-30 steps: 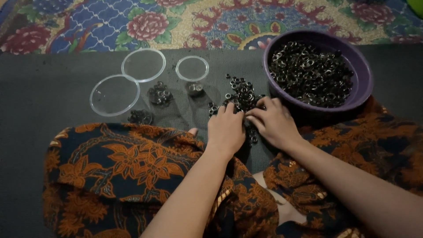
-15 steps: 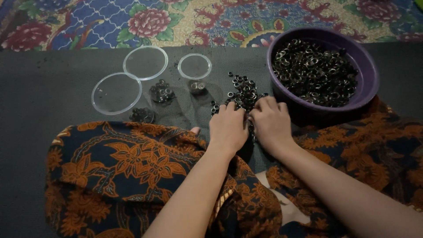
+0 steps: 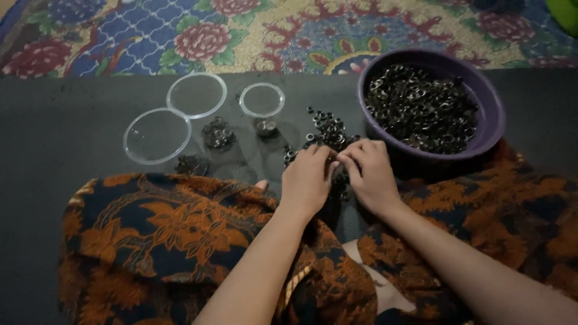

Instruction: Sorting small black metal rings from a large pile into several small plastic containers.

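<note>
While your left hand (image 3: 308,180) and right hand (image 3: 368,174) rest side by side on the dark mat (image 3: 60,138), fingertips meet over the loose pile of small metal rings (image 3: 328,129). Both look pinched on rings, but exact grasp: cannot tell. Pile sits just left of the purple bowl (image 3: 490,129), which is full of the same rings. Three clear lids (image 3: 156,135) lie far left, small ring heaps beside them.
</note>
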